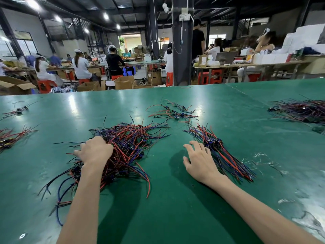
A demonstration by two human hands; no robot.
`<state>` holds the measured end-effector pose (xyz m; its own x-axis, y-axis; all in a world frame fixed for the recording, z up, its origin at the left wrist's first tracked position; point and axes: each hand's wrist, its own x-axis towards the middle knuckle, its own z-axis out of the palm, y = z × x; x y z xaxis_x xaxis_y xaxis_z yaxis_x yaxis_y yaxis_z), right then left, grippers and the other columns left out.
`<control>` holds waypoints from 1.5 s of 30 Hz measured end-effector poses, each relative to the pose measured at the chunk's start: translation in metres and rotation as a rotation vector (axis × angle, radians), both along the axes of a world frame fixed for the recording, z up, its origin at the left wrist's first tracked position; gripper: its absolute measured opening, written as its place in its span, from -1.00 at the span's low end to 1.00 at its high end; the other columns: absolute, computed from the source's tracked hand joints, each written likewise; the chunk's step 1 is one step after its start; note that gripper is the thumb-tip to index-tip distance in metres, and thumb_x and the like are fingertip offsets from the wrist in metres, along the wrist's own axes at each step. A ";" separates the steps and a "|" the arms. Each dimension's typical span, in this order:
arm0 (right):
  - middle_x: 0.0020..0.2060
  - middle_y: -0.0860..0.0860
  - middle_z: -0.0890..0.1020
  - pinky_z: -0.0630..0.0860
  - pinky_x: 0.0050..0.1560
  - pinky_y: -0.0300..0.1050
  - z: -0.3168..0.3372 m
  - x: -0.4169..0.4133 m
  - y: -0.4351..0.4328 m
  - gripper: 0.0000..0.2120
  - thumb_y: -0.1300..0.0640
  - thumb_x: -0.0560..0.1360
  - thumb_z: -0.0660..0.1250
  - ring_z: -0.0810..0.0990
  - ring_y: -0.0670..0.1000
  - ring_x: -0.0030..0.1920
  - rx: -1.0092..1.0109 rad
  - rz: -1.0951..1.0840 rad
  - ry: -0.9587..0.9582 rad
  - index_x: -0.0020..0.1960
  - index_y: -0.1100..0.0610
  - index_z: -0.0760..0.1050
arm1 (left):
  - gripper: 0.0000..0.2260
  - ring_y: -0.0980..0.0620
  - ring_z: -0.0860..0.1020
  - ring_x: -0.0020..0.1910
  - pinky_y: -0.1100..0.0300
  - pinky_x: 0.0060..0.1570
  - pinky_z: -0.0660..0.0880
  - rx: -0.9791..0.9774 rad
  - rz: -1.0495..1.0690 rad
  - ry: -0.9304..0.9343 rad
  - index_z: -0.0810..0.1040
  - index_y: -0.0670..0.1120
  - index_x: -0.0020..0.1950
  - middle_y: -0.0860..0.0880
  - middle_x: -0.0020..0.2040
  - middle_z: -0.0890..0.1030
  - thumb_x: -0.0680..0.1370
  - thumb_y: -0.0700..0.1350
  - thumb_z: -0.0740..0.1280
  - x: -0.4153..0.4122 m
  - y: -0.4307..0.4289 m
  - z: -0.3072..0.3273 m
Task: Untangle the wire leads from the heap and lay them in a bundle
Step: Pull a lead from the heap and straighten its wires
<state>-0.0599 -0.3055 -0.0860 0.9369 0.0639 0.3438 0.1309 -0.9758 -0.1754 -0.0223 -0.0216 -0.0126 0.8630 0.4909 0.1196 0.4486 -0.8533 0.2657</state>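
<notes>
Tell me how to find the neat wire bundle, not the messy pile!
Start at the big green table and look beside the right hand. The bundle there has its wires lying side by side, unlike the tangled heap that the left hand grips.

Beyond the green table (175,199), seated workers (80,67) are gathered at long benches on red stools (46,85), open cardboard boxes (124,82) are set on the floor, a dark pillar (186,59) is planted centrally, and white boxes (302,37) are stacked at far right
</notes>
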 end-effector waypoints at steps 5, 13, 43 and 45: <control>0.42 0.11 0.27 0.14 0.38 -0.02 -0.001 0.000 -0.001 -0.54 -0.02 0.59 0.12 0.20 0.08 0.42 0.017 -0.041 0.030 0.44 0.10 0.24 | -0.82 -0.14 0.54 0.02 0.00 0.19 0.27 -0.015 0.029 -0.089 0.64 -0.03 0.00 -0.11 -0.08 0.60 0.47 -0.21 0.32 0.000 -0.001 0.000; 0.40 0.08 0.31 0.15 0.37 -0.04 -0.002 0.001 -0.001 -0.56 -0.02 0.59 0.12 0.22 0.07 0.40 0.027 -0.039 0.010 0.43 0.09 0.26 | -0.86 -0.21 0.53 -0.14 0.07 -0.13 0.42 -0.209 -0.224 -0.908 0.57 -0.25 0.03 -0.27 0.01 0.54 0.57 -0.19 0.32 -0.008 -0.013 0.010; -0.32 0.05 0.64 0.53 -0.41 -0.23 0.039 -0.009 0.002 -0.80 0.26 0.55 0.29 0.59 -0.05 -0.33 1.607 0.076 0.162 -0.20 0.18 0.62 | -0.70 0.10 0.57 -0.35 0.17 -0.20 0.62 -1.011 -0.833 -0.194 0.50 -0.26 0.19 -0.04 -0.23 0.59 0.47 -0.40 0.37 -0.038 -0.132 -0.041; -0.32 0.07 0.65 0.54 -0.40 -0.23 0.038 -0.009 0.002 -0.80 0.26 0.55 0.28 0.61 -0.04 -0.31 1.605 0.069 0.160 -0.21 0.17 0.61 | -0.75 0.03 0.58 -0.36 0.18 -0.22 0.61 -1.100 -0.842 -0.074 0.51 -0.27 0.14 -0.08 -0.26 0.59 0.47 -0.41 0.36 -0.043 -0.135 -0.041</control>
